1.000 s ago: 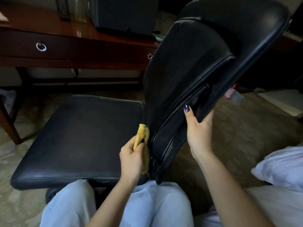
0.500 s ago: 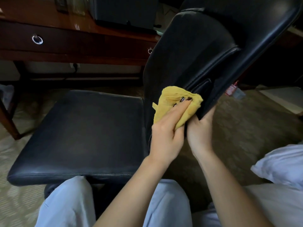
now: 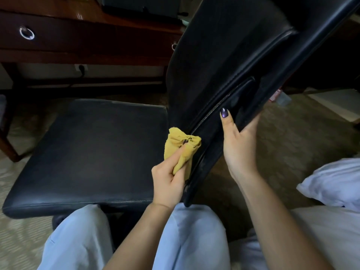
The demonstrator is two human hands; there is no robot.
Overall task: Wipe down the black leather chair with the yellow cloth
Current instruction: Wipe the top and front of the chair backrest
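The black leather chair stands side-on before me, its flat seat (image 3: 87, 152) to the left and its backrest (image 3: 224, 55) rising to the upper right. My left hand (image 3: 168, 182) grips the bunched yellow cloth (image 3: 180, 147) and presses it against the lower side edge of the backrest, close to where it meets the seat. My right hand (image 3: 238, 145) clasps the backrest's edge just right of the cloth, thumb lying on the front face, fingers wrapped behind and hidden.
A dark wooden desk (image 3: 87, 45) with ring-pull drawers stands behind the chair. Patterned carpet (image 3: 292, 137) covers the floor. My legs in light blue trousers (image 3: 191, 240) fill the bottom. A white pillow (image 3: 335, 182) lies on a bed at the right.
My left hand has swept the cloth up the backrest's edge and back down to its lower part. My right hand has kept its hold on the backrest.
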